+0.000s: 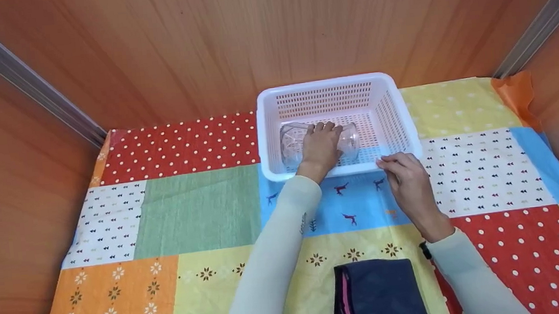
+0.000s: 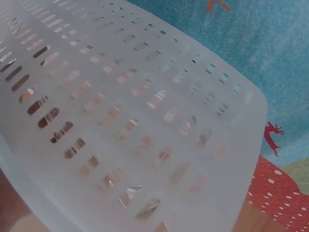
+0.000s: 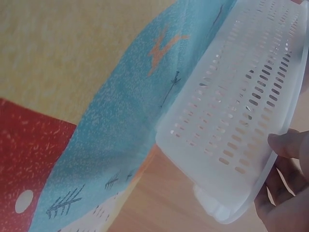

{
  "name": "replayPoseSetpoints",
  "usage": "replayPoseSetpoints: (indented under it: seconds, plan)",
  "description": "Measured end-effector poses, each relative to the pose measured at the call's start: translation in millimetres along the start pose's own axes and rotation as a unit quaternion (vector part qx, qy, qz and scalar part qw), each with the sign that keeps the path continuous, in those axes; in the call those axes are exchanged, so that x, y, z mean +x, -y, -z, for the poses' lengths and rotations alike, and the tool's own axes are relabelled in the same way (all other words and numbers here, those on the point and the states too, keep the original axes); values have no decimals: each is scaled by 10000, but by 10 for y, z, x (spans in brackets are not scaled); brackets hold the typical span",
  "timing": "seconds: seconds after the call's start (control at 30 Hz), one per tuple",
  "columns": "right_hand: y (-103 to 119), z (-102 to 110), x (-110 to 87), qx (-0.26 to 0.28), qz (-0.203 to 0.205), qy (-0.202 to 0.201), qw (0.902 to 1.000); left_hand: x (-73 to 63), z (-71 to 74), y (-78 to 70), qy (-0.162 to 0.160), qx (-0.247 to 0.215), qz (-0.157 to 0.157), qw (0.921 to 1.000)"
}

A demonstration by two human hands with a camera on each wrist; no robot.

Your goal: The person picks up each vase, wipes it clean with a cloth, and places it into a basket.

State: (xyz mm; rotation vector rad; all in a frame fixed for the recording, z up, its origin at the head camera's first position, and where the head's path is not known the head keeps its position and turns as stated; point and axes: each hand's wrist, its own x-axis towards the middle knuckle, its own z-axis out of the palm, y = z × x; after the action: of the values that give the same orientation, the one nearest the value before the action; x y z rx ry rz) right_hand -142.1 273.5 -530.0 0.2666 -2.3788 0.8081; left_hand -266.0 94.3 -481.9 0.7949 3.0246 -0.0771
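A white plastic basket with slotted walls stands on the patchwork cloth against the back panel. Inside it lies a clear see-through container on its side. My left hand reaches over the front rim and grips the container around its middle, covering that part. At the front right corner, my right hand pinches the basket's rim. In the right wrist view the thumb of the right hand is outside the rim, the fingers beyond it. The left wrist view shows mostly the slotted basket wall; the left fingers are hidden.
A dark folded fabric item with pink trim lies at the front, between the forearms. Wood-grain panels enclose the back and both sides. The patchwork cloth spreads left and right of the basket, with an orange edge bunched at the right.
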Motion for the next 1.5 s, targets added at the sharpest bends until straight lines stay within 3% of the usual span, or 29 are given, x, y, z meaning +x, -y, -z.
replayPoseSetpoints:
  seconds: [0.23,0.53,0.8,1.0,1.3,1.5]
  plan:
    - [-19,-7,-3,60,-28,31,10000,-57,-3,79,-208,-808,-74,9965]
    - [-39,-30,12,123,-20,96,9999,-120,-4,174,-448,-892,288,9946]
    - [-60,-40,8,78,-39,68,9999,-147,-11,256,-441,-1020,159,9937]
    - [-74,-57,25,99,-68,126,9998,-229,-5,317,-692,-1295,238,9889]
    - [-91,-81,42,103,-59,218,9997,-496,2,463,-1452,-1699,465,9736]
    - [-118,-99,48,79,30,285,9996,-754,-42,566,-2327,-2079,510,9487]
